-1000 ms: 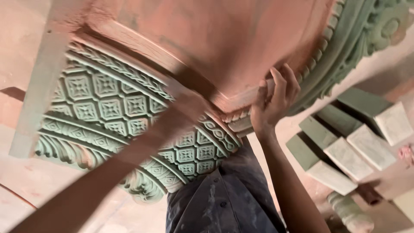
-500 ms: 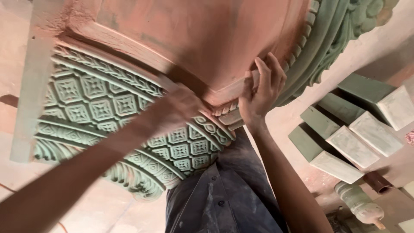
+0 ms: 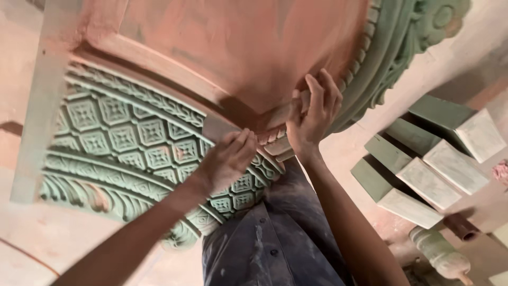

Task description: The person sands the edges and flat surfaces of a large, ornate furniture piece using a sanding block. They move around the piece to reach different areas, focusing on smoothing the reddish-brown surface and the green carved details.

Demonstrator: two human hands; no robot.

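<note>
1. The left hand (image 3: 227, 159) has slid outward and now lies on the green relief-carved curved panel (image 3: 121, 137), fingers flat, gripping nothing.
2. The right hand (image 3: 312, 114) stays curled around the pale moulded strip (image 3: 283, 111) at the rim of the reddish clay-coated dome (image 3: 238, 47), pressing it there as before.

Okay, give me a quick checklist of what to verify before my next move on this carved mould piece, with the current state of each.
1. Left hand resting on the green patterned panel: ok.
2. Right hand gripping the rim strip at the edge of the terracotta surface: ok.
3. Tool in either hand: cannot tell.
4. Rectangular blocks lie apart from both arms: ok.
5. Seam under the fingers is hidden: cannot tell.
</note>
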